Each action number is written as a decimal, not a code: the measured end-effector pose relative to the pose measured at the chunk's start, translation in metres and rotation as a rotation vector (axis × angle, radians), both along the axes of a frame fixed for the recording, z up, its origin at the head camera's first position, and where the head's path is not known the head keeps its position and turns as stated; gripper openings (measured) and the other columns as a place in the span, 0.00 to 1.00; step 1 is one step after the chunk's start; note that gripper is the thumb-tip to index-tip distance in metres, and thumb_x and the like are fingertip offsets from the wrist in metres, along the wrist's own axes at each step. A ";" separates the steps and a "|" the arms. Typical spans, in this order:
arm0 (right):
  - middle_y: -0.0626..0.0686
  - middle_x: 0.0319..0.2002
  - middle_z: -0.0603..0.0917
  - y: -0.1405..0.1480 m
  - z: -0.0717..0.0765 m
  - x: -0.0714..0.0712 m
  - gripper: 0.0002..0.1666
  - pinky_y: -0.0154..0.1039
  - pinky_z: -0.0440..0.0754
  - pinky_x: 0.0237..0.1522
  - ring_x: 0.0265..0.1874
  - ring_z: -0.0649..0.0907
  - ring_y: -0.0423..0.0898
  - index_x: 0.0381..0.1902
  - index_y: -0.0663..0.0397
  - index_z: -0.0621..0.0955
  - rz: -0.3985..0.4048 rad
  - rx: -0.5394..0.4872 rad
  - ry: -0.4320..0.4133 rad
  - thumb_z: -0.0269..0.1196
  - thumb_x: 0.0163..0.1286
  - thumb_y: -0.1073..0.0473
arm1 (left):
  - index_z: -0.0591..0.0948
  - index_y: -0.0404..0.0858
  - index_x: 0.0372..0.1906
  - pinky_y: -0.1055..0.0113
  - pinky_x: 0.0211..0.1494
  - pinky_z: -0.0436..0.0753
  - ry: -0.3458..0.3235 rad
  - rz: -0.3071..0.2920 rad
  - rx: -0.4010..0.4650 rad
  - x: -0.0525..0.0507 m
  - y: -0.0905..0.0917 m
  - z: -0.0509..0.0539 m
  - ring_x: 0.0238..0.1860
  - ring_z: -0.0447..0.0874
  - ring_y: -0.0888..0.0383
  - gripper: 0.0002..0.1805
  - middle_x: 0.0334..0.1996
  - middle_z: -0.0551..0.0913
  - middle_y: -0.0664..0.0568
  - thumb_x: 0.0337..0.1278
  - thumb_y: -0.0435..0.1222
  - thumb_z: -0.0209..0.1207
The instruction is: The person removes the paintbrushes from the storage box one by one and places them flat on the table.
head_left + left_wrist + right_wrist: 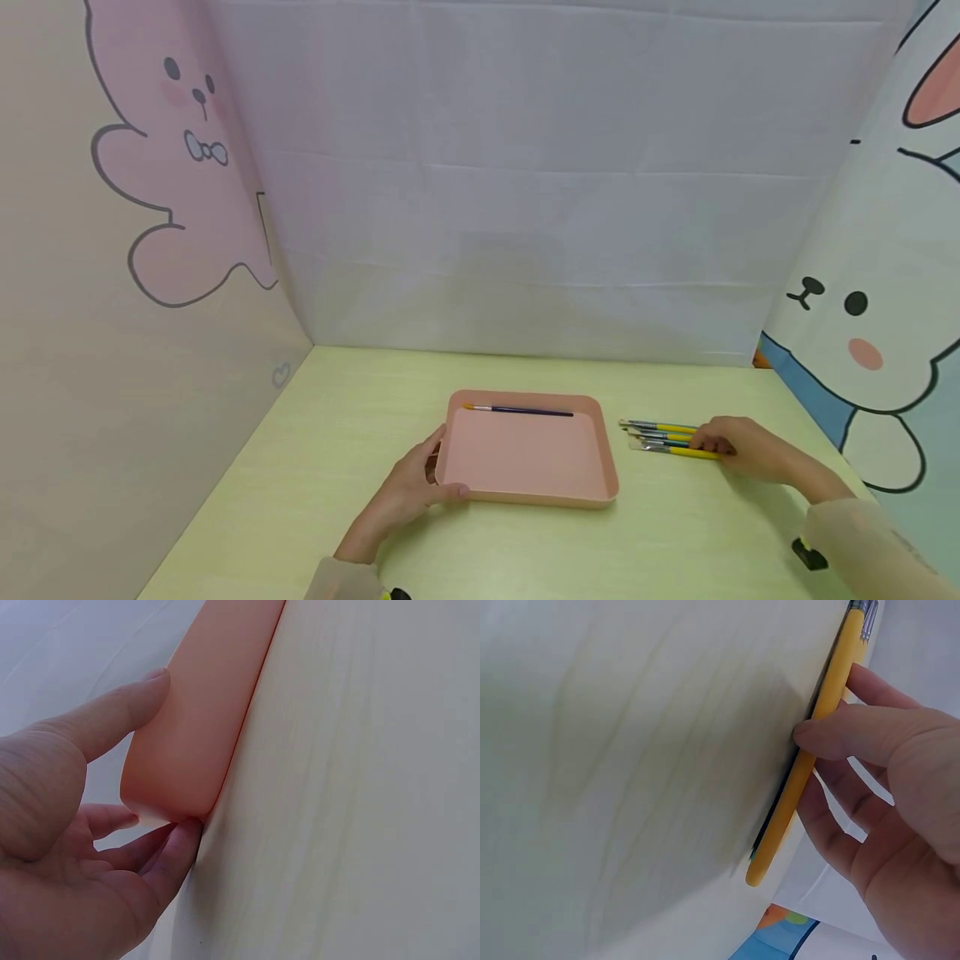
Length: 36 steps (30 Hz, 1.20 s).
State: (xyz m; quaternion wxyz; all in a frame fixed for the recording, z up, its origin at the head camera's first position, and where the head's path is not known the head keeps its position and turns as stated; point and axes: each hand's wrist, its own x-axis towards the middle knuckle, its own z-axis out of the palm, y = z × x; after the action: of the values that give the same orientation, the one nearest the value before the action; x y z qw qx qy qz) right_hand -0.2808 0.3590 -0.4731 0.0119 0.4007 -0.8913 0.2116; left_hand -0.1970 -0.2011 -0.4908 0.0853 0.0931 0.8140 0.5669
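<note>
A pink rectangular tray lies on the table, with a dark-handled paintbrush along its far side. My left hand grips the tray's near left corner; in the left wrist view the thumb is on one wall and the fingers bend round the corner. Right of the tray lies a row of several paintbrushes, with yellow and dark handles and tips facing left. At their handle ends, my right hand pinches the nearest yellow-handled paintbrush, thumb across the handle. The other brushes are partly hidden behind it.
The pale wood-grain table carries the tray and brushes. A white sheet stands behind it. Printed panels with a pink bear and a white rabbit close off the left and right sides.
</note>
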 end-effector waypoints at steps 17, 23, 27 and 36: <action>0.42 0.37 0.84 0.003 0.006 0.001 0.25 0.37 0.82 0.35 0.34 0.79 0.34 0.42 0.51 0.87 -0.113 0.063 0.093 0.79 0.49 0.77 | 0.53 0.39 0.87 0.50 0.64 0.80 0.010 -0.019 0.007 -0.001 0.001 0.002 0.60 0.81 0.48 0.63 0.67 0.79 0.44 0.52 0.40 0.81; 0.43 0.40 0.86 -0.012 0.022 -0.001 0.24 0.40 0.85 0.38 0.36 0.83 0.40 0.48 0.53 0.87 -0.115 0.067 0.087 0.79 0.54 0.73 | 0.53 0.39 0.87 0.49 0.64 0.80 0.007 -0.018 0.015 -0.001 0.001 0.002 0.61 0.81 0.47 0.63 0.67 0.79 0.43 0.52 0.40 0.81; 0.45 0.43 0.86 -0.032 0.035 -0.002 0.24 0.41 0.86 0.37 0.39 0.84 0.42 0.52 0.54 0.87 -0.090 0.043 0.091 0.78 0.57 0.72 | 0.53 0.38 0.87 0.49 0.65 0.80 -0.003 -0.010 0.010 0.000 0.001 0.002 0.61 0.81 0.47 0.63 0.68 0.78 0.42 0.52 0.40 0.82; 0.52 0.52 0.86 -0.091 0.057 -0.007 0.26 0.50 0.89 0.44 0.47 0.85 0.52 0.62 0.56 0.84 -0.053 -0.002 -0.016 0.74 0.66 0.70 | 0.52 0.38 0.87 0.51 0.63 0.80 0.001 -0.012 0.012 0.001 0.000 0.001 0.60 0.81 0.48 0.64 0.67 0.79 0.43 0.52 0.40 0.82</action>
State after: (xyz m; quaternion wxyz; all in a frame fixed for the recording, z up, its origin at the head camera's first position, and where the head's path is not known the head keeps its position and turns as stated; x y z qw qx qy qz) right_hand -0.2883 0.2677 -0.4156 0.0110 0.3751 -0.9016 0.2153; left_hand -0.1961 -0.2012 -0.4899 0.0881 0.0989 0.8100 0.5713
